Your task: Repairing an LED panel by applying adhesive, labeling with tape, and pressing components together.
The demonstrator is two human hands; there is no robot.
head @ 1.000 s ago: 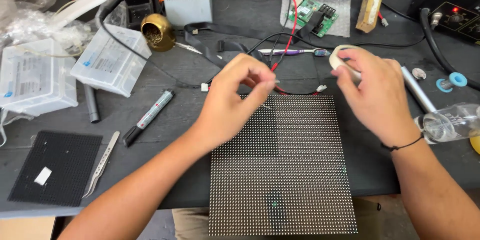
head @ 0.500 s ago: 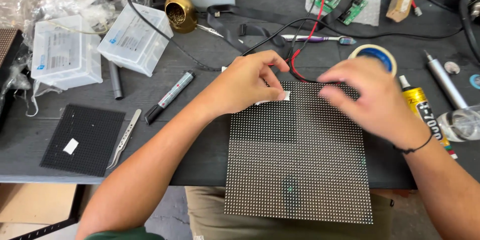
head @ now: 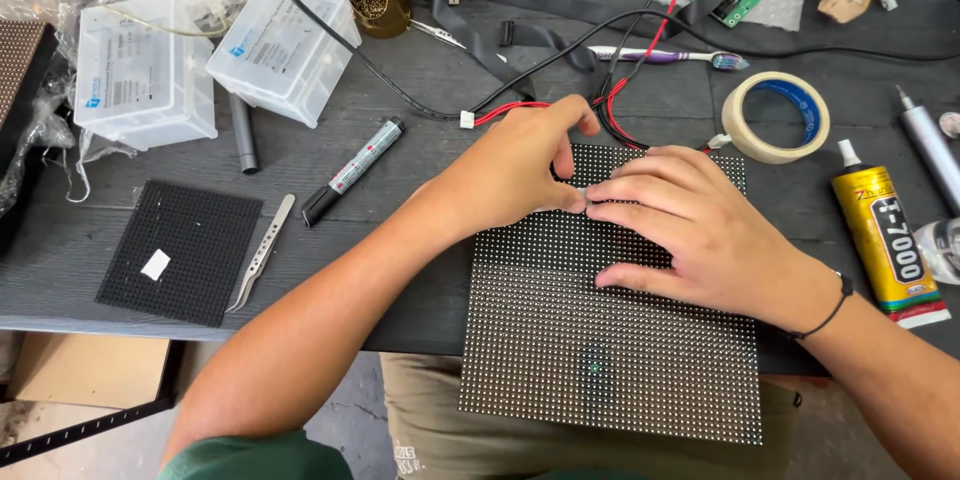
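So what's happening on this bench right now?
A person leans over a large square black panel studded with tiny dots that hangs partly over the dark table's edge. The left hand and right hand meet on its upper part, fingertips pressing something small that I cannot make out. A roll of beige masking tape and a yellow glue tube lie to the right.

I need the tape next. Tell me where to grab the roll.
Pinch the tape roll across its ring wall, one finger through the open centre, coming straight down from above. It lies flat on the table with bare space around it, right of the red and black wires.
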